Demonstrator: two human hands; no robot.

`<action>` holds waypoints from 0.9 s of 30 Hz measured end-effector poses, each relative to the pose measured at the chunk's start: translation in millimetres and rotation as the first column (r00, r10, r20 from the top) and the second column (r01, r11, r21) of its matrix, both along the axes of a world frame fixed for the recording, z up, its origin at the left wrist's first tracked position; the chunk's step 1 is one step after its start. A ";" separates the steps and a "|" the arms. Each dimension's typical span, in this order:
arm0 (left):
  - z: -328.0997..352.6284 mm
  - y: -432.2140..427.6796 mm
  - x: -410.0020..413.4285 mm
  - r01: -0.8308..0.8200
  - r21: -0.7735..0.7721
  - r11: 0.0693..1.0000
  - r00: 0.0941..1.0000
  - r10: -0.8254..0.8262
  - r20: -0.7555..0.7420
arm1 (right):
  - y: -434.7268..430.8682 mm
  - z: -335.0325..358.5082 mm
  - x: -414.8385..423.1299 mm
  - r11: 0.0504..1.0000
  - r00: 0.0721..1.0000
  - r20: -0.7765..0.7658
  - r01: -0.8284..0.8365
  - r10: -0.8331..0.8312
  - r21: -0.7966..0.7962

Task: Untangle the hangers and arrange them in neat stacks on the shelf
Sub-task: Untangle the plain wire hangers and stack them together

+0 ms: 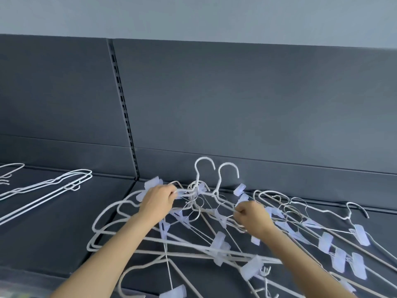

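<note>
Nearest, at the bottom of the frame, two bare forearms [107, 254] are reaching up over a tangle of white hangers [219, 239] lying on the dark shelf [53, 233] at lower middle and right. The left hand [158, 200] is gripping wires beside two upright hooks [204, 168]. The right hand [250, 216] is pinching a thin wire. A neat stack of hangers [58, 182] is lying at middle left.

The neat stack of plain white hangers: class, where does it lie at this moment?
Head view, left side: the stack lies flat on the shelf, left of the slotted upright, apart from the tangled pile.
</note>
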State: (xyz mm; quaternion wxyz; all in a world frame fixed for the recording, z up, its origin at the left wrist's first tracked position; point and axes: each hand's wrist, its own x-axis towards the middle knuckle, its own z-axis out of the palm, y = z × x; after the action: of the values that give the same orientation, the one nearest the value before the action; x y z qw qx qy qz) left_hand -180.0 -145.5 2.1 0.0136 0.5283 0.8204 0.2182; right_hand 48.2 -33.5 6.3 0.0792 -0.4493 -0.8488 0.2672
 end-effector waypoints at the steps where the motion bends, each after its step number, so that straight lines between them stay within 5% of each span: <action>1: 9.3 1.2 0.1 0.007 0.067 0.998 1.000 -0.005 -0.029 | 3.1 8.4 0.8 1.000 0.999 -0.048 0.002 -0.002 -0.001; 5: 38.6 2.9 -1.6 0.061 0.286 0.956 0.992 -0.027 -0.123 | 9.0 37.5 4.4 1.000 0.982 -0.185 0.025 -0.028 -0.019; 11: 39.2 -9.3 -8.2 0.016 0.315 0.949 0.990 0.030 -0.141 | 9.2 58.6 12.6 0.979 0.978 -0.153 0.161 -0.141 0.122; 16: 20.9 -30.9 -5.0 -0.148 0.314 0.938 0.988 0.154 0.003 | 12.5 59.2 17.7 0.936 0.969 -0.150 0.231 -0.196 0.264; 27: -18.0 -53.5 35.1 -0.270 0.139 0.953 0.928 0.219 0.301 | 6.8 39.8 3.5 0.930 0.950 -0.205 0.282 -0.236 0.235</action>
State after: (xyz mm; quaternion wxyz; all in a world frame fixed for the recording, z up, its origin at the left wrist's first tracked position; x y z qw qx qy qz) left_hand -144.9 -198.9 -15.9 0.0555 0.3840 0.8469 0.3636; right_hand 51.7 -26.8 46.1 0.2459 -0.5184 -0.7994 0.1780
